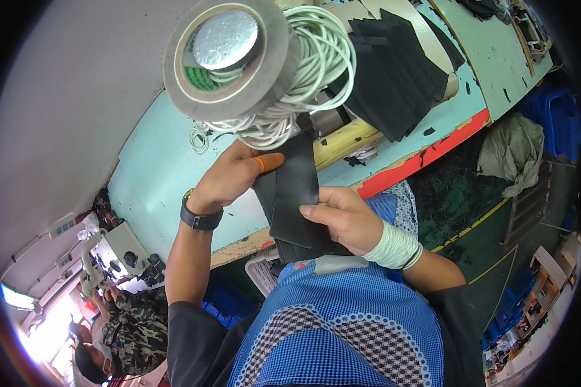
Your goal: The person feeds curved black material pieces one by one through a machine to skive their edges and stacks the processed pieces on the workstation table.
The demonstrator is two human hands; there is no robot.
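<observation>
Both hands are gripping a stack of black fabric pieces (290,200) above the pale blue tabletop (155,180): the left hand (229,177), wearing an orange fingertip cover, is pinching the upper edge, the right hand (342,219) is clasping the lower part. A large tape roll (229,55) and coiled white cord (310,64) are looming overhead, blocking part of the bench, beside more black pieces (400,71).
</observation>
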